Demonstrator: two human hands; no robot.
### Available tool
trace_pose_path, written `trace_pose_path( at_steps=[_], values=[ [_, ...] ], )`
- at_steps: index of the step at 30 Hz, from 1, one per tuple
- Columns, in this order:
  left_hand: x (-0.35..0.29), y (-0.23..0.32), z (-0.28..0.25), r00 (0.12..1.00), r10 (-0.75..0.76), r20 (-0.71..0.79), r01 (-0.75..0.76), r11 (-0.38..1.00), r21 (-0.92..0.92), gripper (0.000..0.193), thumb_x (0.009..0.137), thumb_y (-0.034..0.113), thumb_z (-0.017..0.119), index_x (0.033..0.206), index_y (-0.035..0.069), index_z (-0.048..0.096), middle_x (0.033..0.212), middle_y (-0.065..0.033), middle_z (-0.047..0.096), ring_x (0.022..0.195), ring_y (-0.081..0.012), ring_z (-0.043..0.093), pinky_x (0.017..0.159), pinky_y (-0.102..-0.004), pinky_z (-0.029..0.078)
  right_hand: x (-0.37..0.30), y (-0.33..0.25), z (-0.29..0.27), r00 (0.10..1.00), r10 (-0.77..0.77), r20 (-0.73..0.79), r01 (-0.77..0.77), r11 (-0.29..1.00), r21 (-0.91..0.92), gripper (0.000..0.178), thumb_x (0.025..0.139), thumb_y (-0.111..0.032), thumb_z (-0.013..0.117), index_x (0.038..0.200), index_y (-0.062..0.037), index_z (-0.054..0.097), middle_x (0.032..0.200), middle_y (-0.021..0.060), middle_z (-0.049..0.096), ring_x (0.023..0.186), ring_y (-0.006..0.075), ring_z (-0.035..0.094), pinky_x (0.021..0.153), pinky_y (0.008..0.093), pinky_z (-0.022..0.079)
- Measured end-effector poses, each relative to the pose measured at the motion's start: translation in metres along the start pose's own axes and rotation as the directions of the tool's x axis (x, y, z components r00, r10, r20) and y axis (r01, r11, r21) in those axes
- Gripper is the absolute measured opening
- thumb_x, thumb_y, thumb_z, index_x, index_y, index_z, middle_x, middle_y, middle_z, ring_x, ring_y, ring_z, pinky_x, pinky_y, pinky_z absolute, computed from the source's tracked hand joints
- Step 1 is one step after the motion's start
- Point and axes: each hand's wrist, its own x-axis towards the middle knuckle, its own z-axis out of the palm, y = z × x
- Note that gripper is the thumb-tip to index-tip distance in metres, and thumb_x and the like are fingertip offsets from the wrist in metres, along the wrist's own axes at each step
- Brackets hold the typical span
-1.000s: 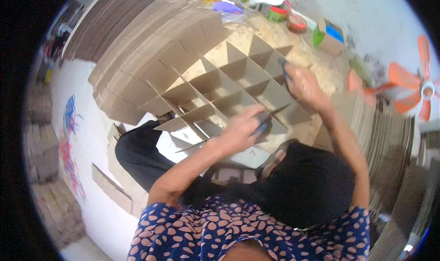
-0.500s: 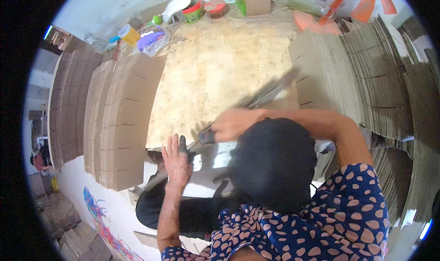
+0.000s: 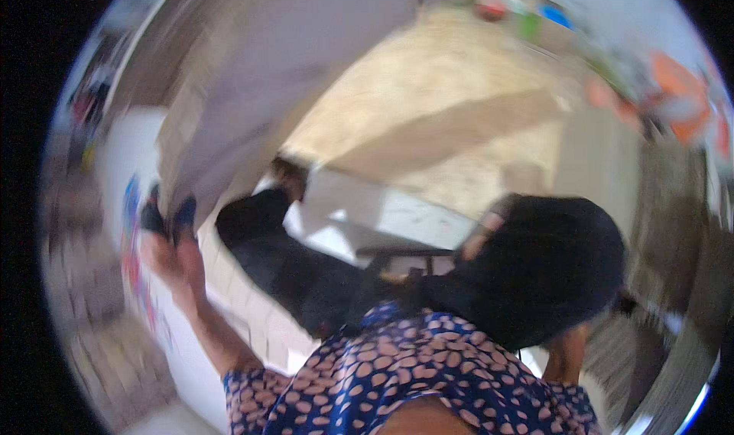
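Note:
At the left, my left hand (image 3: 174,255) has dark covers on its thumb and a finger. They pinch the lower end of a large grey-brown cardboard sheet (image 3: 298,53), which slants from there toward the top of the view. Motion blurs the sheet's outline. My right forearm (image 3: 566,355) shows at the lower right beside my black-trousered knee (image 3: 543,267). The knee hides my right hand. In front of my legs lies a pale wooden board (image 3: 428,68), crossed by a darker brown band that could be a shadow.
Cardboard stacks (image 3: 665,198) stand at the right, and more cardboard (image 3: 122,358) lies at the lower left. An orange fan (image 3: 677,99) stands at the far right. A red container (image 3: 489,7) and a blue item (image 3: 556,16) sit along the board's far edge.
The view has swung left. My left hand has gone from the board's near edge to the cardboard at the left. My right hand has left the board, and the long dark object there no longer shows.

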Motion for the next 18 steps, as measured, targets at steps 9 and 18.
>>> trace_pose_path(
  at_steps=[9,18],
  values=[
    [-0.124,-0.167,-0.132,0.772,-0.524,-0.359,0.458,0.851,-0.258,0.048,0.082,-0.002,0.061,0.127,-0.002,0.045,0.115,-0.0127,0.057,0.104,-0.0173,0.053,0.088,-0.0287,0.045,0.011,0.037,0.001,1.000,0.022,0.010,-0.020,0.986,-0.167,0.042,0.071,-0.007,0.069,0.109,0.0040,0.053,0.118,0.0217,0.050,0.106,0.0370,0.049,0.091,0.0419,0.040],
    [-0.309,-0.290,-0.046,0.613,-0.784,0.096,0.703,0.597,0.387,0.053,0.074,0.019,0.068,0.117,-0.006,0.053,0.113,-0.0231,0.059,0.109,-0.0352,0.054,0.095,-0.0396,0.040,0.031,0.043,-0.009,0.992,0.126,0.000,-0.122,0.965,-0.230,0.041,0.074,-0.006,0.067,0.110,0.0044,0.052,0.115,0.0219,0.051,0.103,0.0354,0.050,0.089,0.0396,0.040]
  ],
)
